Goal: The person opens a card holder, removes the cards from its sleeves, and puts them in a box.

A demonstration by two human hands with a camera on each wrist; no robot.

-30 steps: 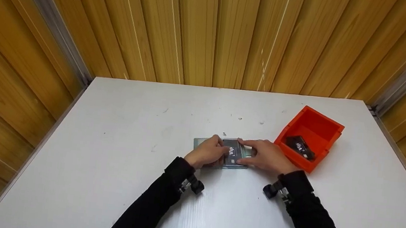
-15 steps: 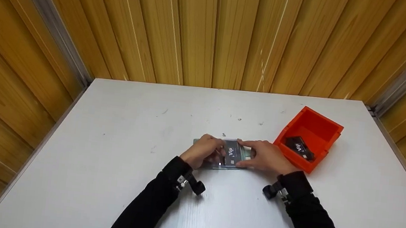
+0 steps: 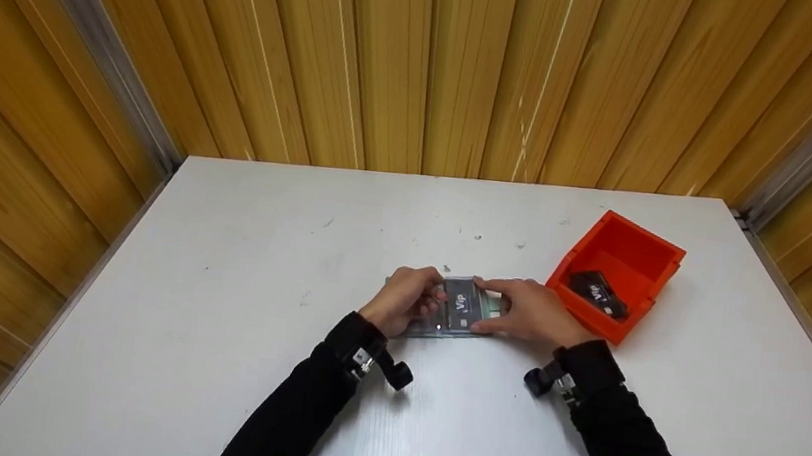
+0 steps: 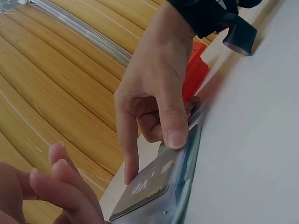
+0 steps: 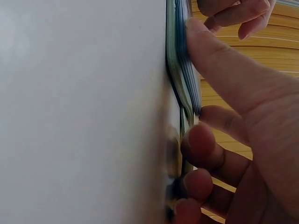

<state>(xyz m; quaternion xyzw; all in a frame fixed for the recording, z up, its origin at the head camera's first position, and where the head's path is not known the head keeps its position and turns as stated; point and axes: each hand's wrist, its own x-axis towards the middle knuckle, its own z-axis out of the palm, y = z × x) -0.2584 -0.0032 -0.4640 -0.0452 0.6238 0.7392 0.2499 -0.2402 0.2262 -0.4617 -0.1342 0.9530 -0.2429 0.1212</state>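
- Grey card (image 3: 463, 303), lettered "Vip", lies face up on the three o'clock half of a clear-paged card holder (image 4: 188, 179) on the tabletop; whether it sits wholly inside a pocket cannot be told.
- Right hand (image 3: 533, 311), at the card's three o'clock, grips the card holder, thumb and index finger spread apart to its near and far edges, roughly five and one o'clock on the card.
- Left hand (image 3: 404, 300), at nine o'clock, bends its fingers close together just beside the card; whether they pinch a page cannot be told.
- A second ago, left fingers overlapped the card's nine o'clock edge; now they are drawn back from it, while the right hand has hardly moved. The change suggests the card rests in place, steadied mainly from three o'clock.
- Orange-red bin (image 3: 631, 244), between two and three o'clock beyond the right hand, contains dark "Vip" card stock (image 3: 599, 294) toward its own seven o'clock.
- White tabletop (image 3: 257, 280) stretches to wood-patterned panels (image 3: 392, 68) at twelve o'clock; black sleeves (image 3: 280, 419) enter from seven and five.
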